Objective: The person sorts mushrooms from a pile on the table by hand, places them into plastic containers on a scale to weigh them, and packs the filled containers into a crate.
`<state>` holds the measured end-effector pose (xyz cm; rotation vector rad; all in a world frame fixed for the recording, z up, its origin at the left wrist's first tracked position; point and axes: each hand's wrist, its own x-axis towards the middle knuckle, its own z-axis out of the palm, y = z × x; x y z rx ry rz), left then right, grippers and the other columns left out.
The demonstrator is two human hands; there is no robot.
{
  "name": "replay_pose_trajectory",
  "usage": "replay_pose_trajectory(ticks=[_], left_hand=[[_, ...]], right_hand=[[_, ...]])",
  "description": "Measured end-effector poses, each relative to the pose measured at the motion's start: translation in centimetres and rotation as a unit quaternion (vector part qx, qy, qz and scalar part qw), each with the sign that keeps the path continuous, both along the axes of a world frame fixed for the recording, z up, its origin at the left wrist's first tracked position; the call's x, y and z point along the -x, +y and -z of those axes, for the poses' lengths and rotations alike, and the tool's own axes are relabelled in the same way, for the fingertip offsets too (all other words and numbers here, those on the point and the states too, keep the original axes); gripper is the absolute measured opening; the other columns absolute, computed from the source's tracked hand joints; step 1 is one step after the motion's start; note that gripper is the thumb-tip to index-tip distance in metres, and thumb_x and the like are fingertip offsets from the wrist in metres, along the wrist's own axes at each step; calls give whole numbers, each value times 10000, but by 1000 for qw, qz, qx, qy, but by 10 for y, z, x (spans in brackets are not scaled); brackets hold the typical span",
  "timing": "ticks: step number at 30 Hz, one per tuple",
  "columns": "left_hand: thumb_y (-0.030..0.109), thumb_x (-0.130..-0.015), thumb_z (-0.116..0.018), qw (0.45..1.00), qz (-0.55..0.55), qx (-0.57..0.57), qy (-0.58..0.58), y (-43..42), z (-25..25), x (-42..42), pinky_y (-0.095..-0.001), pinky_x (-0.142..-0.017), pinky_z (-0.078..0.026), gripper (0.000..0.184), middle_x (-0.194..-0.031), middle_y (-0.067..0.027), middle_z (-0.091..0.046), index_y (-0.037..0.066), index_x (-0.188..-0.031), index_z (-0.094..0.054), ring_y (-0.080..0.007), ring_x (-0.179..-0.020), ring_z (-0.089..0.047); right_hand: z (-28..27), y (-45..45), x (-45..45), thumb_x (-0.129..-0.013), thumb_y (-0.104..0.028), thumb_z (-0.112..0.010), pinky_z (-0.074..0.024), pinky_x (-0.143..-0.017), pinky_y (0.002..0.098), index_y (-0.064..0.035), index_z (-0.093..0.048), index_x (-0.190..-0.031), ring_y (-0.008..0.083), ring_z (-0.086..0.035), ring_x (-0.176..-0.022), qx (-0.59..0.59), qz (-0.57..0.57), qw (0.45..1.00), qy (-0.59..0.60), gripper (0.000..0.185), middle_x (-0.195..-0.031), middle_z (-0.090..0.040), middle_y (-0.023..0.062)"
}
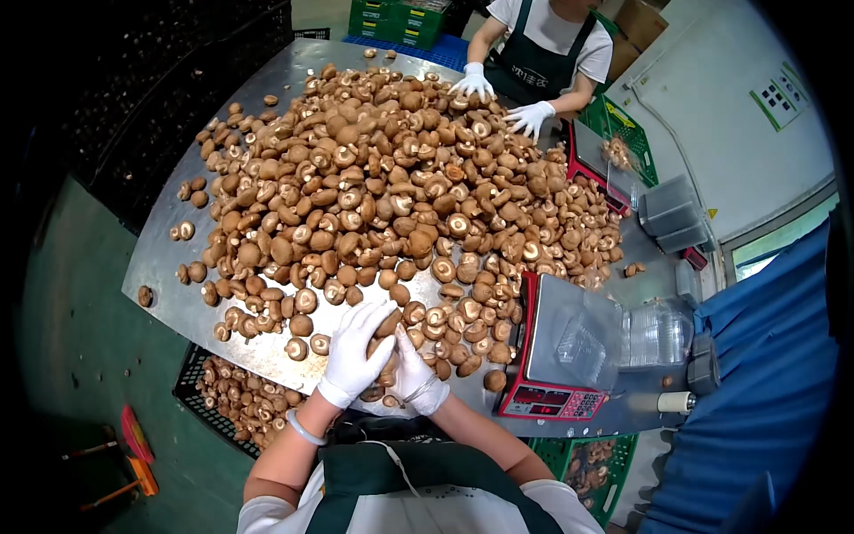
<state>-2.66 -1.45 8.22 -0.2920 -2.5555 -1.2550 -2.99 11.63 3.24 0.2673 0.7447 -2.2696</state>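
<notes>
Cupping a handful of brown, round-capped mushrooms (389,323) between both hands at the near edge of the shiny steel table (160,262). White-gloved left hand (354,350) is wrapping the left side; white-gloved right hand (415,374) is backing it from the right. Both are sitting part-closed around the load; can't tell squeeze force. Probably a gathering step; next move is calling for palms kept together, as one could be slipping out below. Big brown mushroom pile (356,178) is crowding the far side of the fingers. Red-framed electronic scale (553,307) is limiting travel right. Near left, bare steel is giving room, ending above a black mesh plastic crate (189,389) of mushrooms. Co-worker's white-gloved hands (531,117) are touching the pile's far edge, well apart.
</notes>
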Motion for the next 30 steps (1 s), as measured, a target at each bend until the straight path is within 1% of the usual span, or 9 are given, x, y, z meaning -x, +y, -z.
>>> replay_pose_trajectory(ticks=[5, 8, 16, 18, 21, 26, 28, 29, 30], left_hand=[[159, -829, -554, 996, 80, -20, -22, 11, 1, 8, -410, -915, -423, 363, -1200, -159, -562, 62, -1178, -576, -347, -1063, -542], [173, -835, -561, 999, 32, -14, 27, 15, -3, 18, -409, -888, -437, 332, -1139, -149, -601, 70, -1149, -592, -342, -1044, -555], [169, -940, -460, 950, -73, -303, -29, 5, -10, 35, -335, -953, -404, 281, -1117, -135, -616, -14, -1108, -593, -259, -1070, -564], [165, -893, -540, 961, -97, -260, 8, 3, -8, 26, -354, -910, -422, 231, -1046, -128, -620, 4, -1042, -613, -273, -1021, -568], [259, -676, -765, 988, -83, 55, 119, 6, -2, 1, -376, -756, -403, 345, -872, -93, -569, 77, -926, -611, -270, -838, -537], [240, -687, -750, 981, -77, 173, 31, 20, 11, -14, -382, -774, -398, 552, -891, -111, -571, 42, -1158, -542, -274, -829, -533], [160, -719, -708, 997, -70, -18, -26, 19, 10, -17, -348, -761, -446, 507, -921, -126, -582, 21, -1174, -532, -255, -804, -554], [117, -750, -684, 990, -81, -86, -76, 17, 13, -21, -276, -684, -466, 464, -826, -78, -579, 23, -1182, -543, -177, -706, -546], [75, -819, -630, 964, -75, -211, -144, 14, 16, -23, -216, -672, -449, 357, -838, -45, -590, 17, -1162, -551, -93, -709, -533]], right_hand=[[-8, 5, 17, -914, -566, -398, -400, -999, 357, -110, -360, -1362, 182, -461, -1198, 4, 69, 991, 115, 640, -1298, -469, 61], [2, 4, 19, -915, -601, -334, -353, -1041, 354, -112, -327, -1386, 195, -425, -1241, -35, 49, 998, 3, 679, -1359, -421, 70], [-2, -5, 43, -845, -723, -306, -442, -954, 356, -97, -408, -1328, 234, -538, -1105, 19, 102, 995, 2, 798, -1248, -513, 82], [8, 3, 46, -836, -739, -293, -452, -931, 365, -114, -421, -1315, 230, -537, -1086, 83, 89, 992, -25, 798, -1227, -521, 80], [6, 4, 47, -808, -768, -305, -445, -939, 396, -137, -433, -1305, 243, -521, -1109, 142, 110, 981, -72, 813, -1220, -523, 90], [4, 0, 50, -771, -803, -328, -420, -966, 407, -117, -458, -1273, 270, -505, -1120, 84, 132, 986, -63, 860, -1224, -508, 120], [15, 5, 53, -766, -807, -331, -425, -960, 413, -92, -457, -1268, 274, -513, -1109, 80, 116, 989, -41, 882, -1217, -510, 132], [35, 13, 59, -747, -828, -307, -509, -821, 361, -93, -434, -1298, 229, -569, -1029, 407, -1, 913, 18, 927, -1185, -540, 114], [18, 9, 57, -747, -828, -307, -509, -821, 361, -93, -434, -1298, 229, -569, -1029, 407, 0, 913, 18, 927, -1185, -540, 114]])
